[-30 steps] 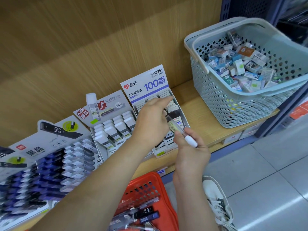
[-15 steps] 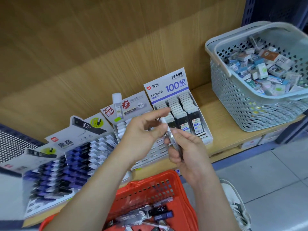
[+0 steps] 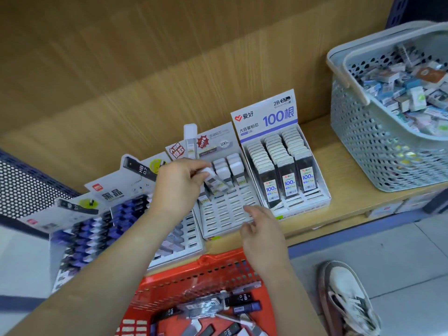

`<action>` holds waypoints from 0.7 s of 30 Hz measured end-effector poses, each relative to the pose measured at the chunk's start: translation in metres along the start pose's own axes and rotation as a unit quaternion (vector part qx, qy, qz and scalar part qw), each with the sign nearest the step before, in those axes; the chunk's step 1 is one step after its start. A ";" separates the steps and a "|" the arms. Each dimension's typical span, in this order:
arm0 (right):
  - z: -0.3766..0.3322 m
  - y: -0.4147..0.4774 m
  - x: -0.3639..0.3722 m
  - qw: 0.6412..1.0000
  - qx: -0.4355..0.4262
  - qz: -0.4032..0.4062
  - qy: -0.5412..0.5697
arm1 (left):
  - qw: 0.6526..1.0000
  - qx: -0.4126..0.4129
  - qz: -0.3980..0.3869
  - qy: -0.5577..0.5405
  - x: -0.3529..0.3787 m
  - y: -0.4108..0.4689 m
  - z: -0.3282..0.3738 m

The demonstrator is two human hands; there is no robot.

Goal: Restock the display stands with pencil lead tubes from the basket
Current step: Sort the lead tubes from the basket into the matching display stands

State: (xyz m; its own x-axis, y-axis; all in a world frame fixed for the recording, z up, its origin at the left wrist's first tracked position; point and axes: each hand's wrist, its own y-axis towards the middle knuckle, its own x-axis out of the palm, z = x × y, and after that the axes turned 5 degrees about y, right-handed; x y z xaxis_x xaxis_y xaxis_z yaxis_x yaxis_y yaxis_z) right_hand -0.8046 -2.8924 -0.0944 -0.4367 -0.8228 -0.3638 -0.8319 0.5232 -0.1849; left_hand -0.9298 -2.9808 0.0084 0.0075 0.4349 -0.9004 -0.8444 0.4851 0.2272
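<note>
The left hand (image 3: 178, 187) covered the near-left rows of the middle display stand (image 3: 225, 214), and the white-capped tube (image 3: 210, 172) in its fingers (image 3: 195, 165) was smeared, its label unreadable. The dark-blue stand (image 3: 80, 229) on the left was blurred, its tubes running together. The grey basket (image 3: 378, 161) ran off the right edge, the print on its boxes too small to read. The red basket (image 3: 194, 272) and the shoe (image 3: 349, 294) ran off the bottom.
</note>
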 end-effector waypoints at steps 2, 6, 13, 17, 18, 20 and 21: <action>0.001 0.000 0.005 0.998 -0.023 0.003 -0.055 | 0.999 0.036 0.014 0.033 0.006 0.001 -0.001; 0.004 -0.003 0.008 0.992 -0.030 -0.019 -0.122 | 0.993 0.076 -0.008 0.086 0.011 0.003 -0.006; 0.006 -0.004 0.015 0.988 -0.035 -0.012 -0.148 | 0.989 0.092 -0.029 0.112 0.012 0.003 -0.018; 0.004 -0.007 0.016 0.987 -0.023 -0.009 -0.157 | 0.989 0.091 -0.012 0.114 0.012 0.004 -0.018; 0.004 -0.007 0.017 0.987 -0.024 -0.007 -0.156 | 0.989 0.095 -0.014 0.113 0.012 0.005 -0.019; 0.004 -0.006 0.017 0.988 -0.024 -0.005 -0.154 | 0.987 0.107 -0.029 0.117 0.015 0.005 -0.020; 0.005 -0.006 0.017 0.988 -0.024 -0.005 -0.155 | 0.986 0.108 -0.038 0.124 0.017 0.004 -0.020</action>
State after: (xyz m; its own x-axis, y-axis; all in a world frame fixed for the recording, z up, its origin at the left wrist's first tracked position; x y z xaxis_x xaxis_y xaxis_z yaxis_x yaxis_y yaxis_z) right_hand -0.8051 -2.9087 -0.1035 -0.3084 -0.7168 -0.6254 -0.8542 0.4980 -0.1495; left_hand -0.9442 -2.9868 -0.0138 -0.0861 0.2055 -0.9749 -0.7123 0.6714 0.2045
